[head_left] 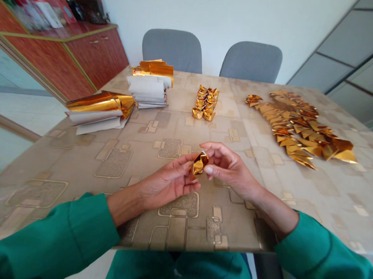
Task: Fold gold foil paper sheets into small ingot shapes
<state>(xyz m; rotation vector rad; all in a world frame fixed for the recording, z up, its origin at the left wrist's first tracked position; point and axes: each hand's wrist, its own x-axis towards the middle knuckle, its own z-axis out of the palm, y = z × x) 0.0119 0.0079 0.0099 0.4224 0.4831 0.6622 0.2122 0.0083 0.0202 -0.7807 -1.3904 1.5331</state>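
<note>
A small folded gold foil paper ingot (199,164) is held between my two hands, a little above the near middle of the table. My left hand (172,178) grips its left side with thumb and fingers, the lower fingers curled beneath. On the other side, my right hand (227,166) pinches the ingot's right edge between thumb and fingers. Straight ahead, two short rows of finished gold paper ingots (206,102) stand on the table. To the right lie long overlapping rows of flat, pointed folded gold pieces (296,124).
At the left lie a stack of gold-and-white paper sheets (97,112) and a second stack (150,85) behind it. Two grey chairs (172,51) stand at the table's far edge. The patterned tablecloth (113,162) covers the table. A wooden cabinet (93,59) is at back left.
</note>
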